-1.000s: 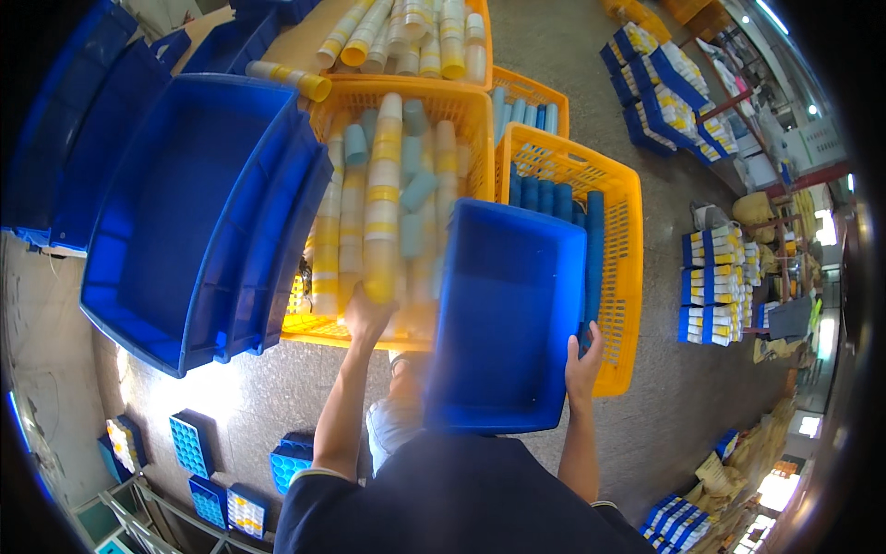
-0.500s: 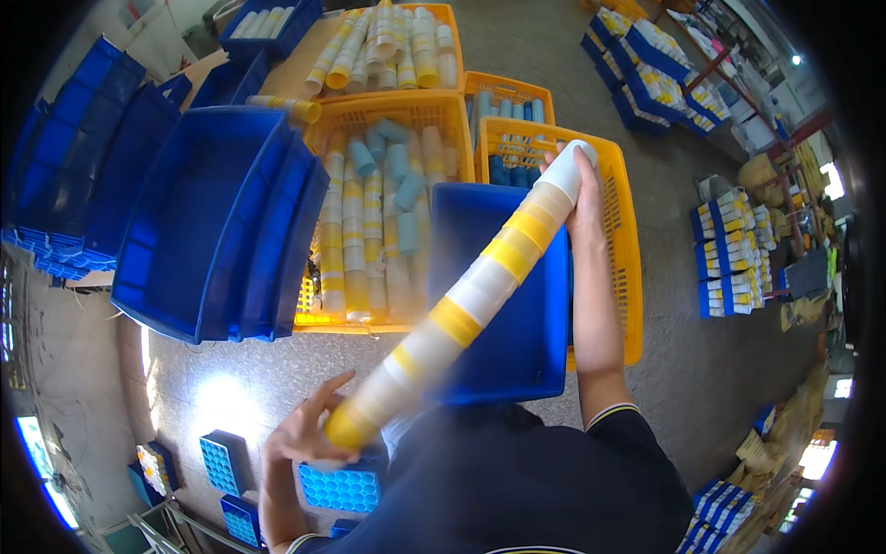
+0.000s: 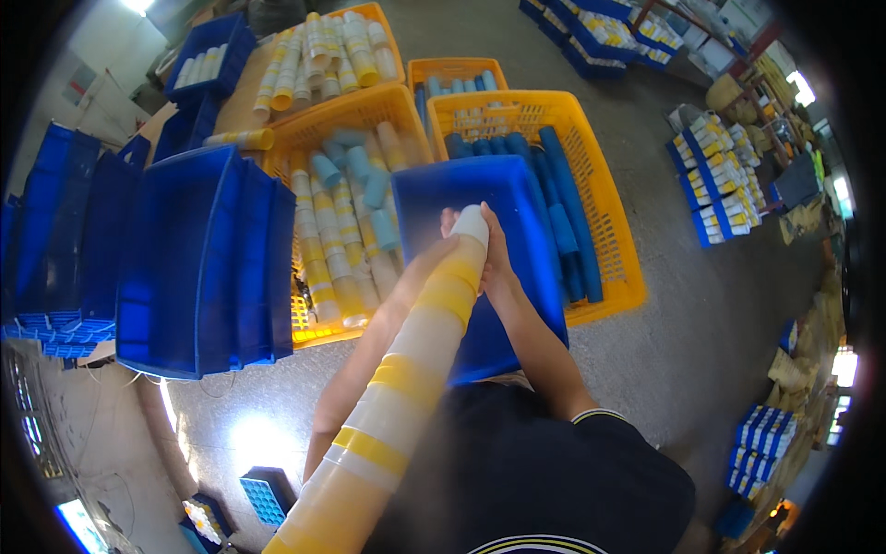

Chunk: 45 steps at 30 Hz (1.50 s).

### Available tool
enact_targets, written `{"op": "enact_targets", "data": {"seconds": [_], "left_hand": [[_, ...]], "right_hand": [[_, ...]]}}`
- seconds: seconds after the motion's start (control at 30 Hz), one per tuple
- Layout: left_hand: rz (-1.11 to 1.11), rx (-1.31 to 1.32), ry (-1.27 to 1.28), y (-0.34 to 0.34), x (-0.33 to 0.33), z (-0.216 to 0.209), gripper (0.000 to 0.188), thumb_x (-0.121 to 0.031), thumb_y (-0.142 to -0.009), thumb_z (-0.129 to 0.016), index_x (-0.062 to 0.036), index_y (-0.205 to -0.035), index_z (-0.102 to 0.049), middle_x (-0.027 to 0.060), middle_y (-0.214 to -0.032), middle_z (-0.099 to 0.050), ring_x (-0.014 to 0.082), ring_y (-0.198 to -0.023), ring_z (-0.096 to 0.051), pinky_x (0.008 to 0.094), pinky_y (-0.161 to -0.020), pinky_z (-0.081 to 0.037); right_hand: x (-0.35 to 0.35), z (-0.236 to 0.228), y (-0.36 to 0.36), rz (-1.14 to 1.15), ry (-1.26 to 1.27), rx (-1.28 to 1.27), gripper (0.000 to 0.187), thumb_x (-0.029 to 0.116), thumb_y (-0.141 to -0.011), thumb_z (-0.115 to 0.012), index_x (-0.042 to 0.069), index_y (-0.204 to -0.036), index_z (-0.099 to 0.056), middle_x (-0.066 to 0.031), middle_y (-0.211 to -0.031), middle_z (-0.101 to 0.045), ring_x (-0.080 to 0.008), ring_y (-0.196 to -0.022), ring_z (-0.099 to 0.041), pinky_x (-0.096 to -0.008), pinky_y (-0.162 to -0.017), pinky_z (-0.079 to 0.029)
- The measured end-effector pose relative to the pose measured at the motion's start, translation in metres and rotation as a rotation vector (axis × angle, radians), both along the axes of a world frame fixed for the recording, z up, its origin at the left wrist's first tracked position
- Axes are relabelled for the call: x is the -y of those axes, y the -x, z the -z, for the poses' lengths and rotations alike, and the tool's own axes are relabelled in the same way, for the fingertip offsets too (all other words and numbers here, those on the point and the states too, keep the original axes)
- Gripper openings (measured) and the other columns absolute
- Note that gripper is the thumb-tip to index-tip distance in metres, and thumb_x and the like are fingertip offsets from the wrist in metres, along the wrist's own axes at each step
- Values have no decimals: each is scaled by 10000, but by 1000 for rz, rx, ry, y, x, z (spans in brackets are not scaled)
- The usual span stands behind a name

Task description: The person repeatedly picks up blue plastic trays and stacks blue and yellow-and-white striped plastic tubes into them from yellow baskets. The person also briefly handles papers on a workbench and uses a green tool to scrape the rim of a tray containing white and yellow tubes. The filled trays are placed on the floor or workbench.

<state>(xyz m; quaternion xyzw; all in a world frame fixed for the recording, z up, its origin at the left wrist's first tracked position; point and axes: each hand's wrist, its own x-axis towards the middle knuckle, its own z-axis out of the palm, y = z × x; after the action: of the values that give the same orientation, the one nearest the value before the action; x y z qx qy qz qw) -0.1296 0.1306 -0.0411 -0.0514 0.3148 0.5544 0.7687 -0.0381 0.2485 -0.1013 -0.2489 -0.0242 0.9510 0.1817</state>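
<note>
A long stack of nested white and yellow plastic cups (image 3: 406, 369) slants from the lower edge up to the middle of the view. Its white far end lies over a blue plastic bin (image 3: 521, 314). My right hand (image 3: 496, 249) is closed around that end from the right. On the other side, my left hand (image 3: 441, 247) is closed against the stack just below the white end. The stack and my wrist hide part of its fingers.
Left stand nested blue bins (image 3: 175, 258). Ahead, a yellow crate (image 3: 360, 103) holds similar stacks and loose light-blue cups. Right of it, another yellow crate (image 3: 618, 268) holds dark-blue stacks. A blue tray (image 3: 263, 499) with round pockets lies low left.
My left hand has gone from the stack's near end up to its far end, beside my right hand. The stack has swung steeper and nearer, its far end shifting left and down over the blue bin.
</note>
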Motion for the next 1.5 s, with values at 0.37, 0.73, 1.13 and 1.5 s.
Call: {"op": "enact_targets", "data": {"seconds": [0.37, 0.73, 1.13, 1.5], "left_hand": [[-174, 29, 54, -19, -26, -45, 327, -303, -987, -555, -9, -1126, -598, 114, -896, -670, 197, -751, -651, 304, -673, -546], [-230, -97, 145, -25, -27, -35, 529, -438, -967, -556, 46, -1178, -526, 178, -932, -654, 264, -716, -689, 343, -629, -613], [-208, -236, 213, 8, -21, -22, 352, -357, -982, -572, -21, -1082, -598, 76, -880, -639, 164, -715, -631, 289, -612, -534], [-325, -55, 195, -1, -4, -32, 322, -333, -997, -558, -41, -1127, -592, 73, -912, -660, 181, -731, -645, 306, -626, -552]], "right_hand": [[-39, -29, -34, -164, -172, 188, 484, 488, -1019, -421, 60, -1234, -492, -148, -1137, -604, -280, -1028, -602, -425, -915, -505], [-37, 9, -23, -119, -1017, -4, 512, 466, -945, -591, 58, -1247, -523, -137, -1126, -609, -266, -1057, -590, -413, -938, -493], [-37, 6, 17, -401, -731, 224, 520, 477, -953, -561, 73, -1274, -500, -126, -1136, -588, -248, -1027, -585, -396, -874, -525], [-36, 43, 19, -353, -1305, 4, 585, 542, -947, -541, 37, -1239, -506, -152, -1169, -598, -251, -1050, -582, -376, -911, -496]]}}
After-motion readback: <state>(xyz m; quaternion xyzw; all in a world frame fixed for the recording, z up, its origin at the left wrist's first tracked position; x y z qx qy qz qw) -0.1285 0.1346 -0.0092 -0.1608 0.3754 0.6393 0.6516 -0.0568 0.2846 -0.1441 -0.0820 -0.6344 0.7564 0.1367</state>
